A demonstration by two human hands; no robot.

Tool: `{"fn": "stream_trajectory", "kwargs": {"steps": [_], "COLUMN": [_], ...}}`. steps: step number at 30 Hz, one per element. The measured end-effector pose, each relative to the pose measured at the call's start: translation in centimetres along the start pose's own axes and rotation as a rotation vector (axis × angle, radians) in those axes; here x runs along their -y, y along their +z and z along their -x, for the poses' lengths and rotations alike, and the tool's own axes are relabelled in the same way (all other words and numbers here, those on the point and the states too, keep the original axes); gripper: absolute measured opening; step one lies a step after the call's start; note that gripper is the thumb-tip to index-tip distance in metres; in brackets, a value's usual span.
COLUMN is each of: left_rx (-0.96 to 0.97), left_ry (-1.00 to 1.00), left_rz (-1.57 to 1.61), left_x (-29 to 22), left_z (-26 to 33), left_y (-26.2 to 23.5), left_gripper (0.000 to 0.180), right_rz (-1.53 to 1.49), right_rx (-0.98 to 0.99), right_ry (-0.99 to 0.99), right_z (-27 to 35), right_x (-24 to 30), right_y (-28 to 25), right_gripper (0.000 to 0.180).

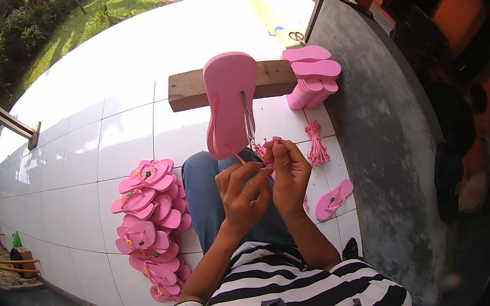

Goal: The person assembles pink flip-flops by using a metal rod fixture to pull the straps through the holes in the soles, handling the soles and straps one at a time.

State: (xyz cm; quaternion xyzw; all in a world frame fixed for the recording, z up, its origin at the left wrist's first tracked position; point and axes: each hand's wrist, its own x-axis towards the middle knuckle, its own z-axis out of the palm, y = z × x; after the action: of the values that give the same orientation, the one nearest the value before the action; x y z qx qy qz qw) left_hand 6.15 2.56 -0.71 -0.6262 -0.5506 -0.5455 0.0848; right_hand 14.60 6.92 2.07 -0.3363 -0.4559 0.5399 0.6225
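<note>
A pink flip-flop sole (232, 88) stands over my knees, its upper part against a wooden beam (187, 90). A bent metal rod (247, 114) runs along the sole's right side, looped at its lower end. Just below the sole, my left hand (242, 196) is closed, thumb and fingertips pinching part of a thin pink strap. Close beside it, my right hand (290, 175) has the pink strap (276, 139) pinched between thumb and bent fingers. How the strap runs between both hands is partly hidden by the fingers.
Finished pink flip-flops (154, 222) with small flowers lie piled at left. At right are stacked pink soles (311, 74), scissors (297, 37), a bundle of pink straps (316, 143) and a single flip-flop (334, 200). A grey wall (375, 139) borders the white tiles on the right.
</note>
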Motion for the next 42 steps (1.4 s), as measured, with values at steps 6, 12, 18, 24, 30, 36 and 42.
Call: {"fn": "stream_trajectory", "kwargs": {"steps": [6,12,18,24,30,36,42], "left_rx": [-0.153,0.321,0.31,0.183,0.13,0.059,-0.098], "left_ry": [-0.024,-0.134,-0.212,-0.206,-0.379,-0.409,-0.475], "left_rz": [0.057,0.076,0.413,0.44,0.75,0.812,0.774], "left_x": [4.1,5.4,5.8,5.4,4.0,2.6,-0.1], "left_z": [-7.8,-15.6,-16.2,-14.2,-11.1,-10.9,-7.8], "left_y": [-3.2,-4.7,-3.4,-2.4,-2.4,-2.4,-2.1], "left_gripper": [0.037,0.035,0.03,0.023,0.024,0.021,0.02], "right_rz": [-0.164,-0.099,-0.179,-0.447,0.358,-0.004,-0.001], "right_rx": [0.534,0.726,0.731,0.759,0.282,0.483,0.256], "right_ry": [0.157,0.162,0.229,0.351,-0.315,0.021,0.014], "right_z": [-4.2,-5.6,-6.4,-7.3,-4.7,-5.6,-1.9], "right_x": [1.1,0.8,-1.5,-2.7,0.4,3.4,2.8], "right_y": [-0.5,-1.5,-1.1,-0.8,-0.3,2.7,3.5], "right_gripper": [0.037,0.04,0.038,0.033,0.032,0.042,0.04]}}
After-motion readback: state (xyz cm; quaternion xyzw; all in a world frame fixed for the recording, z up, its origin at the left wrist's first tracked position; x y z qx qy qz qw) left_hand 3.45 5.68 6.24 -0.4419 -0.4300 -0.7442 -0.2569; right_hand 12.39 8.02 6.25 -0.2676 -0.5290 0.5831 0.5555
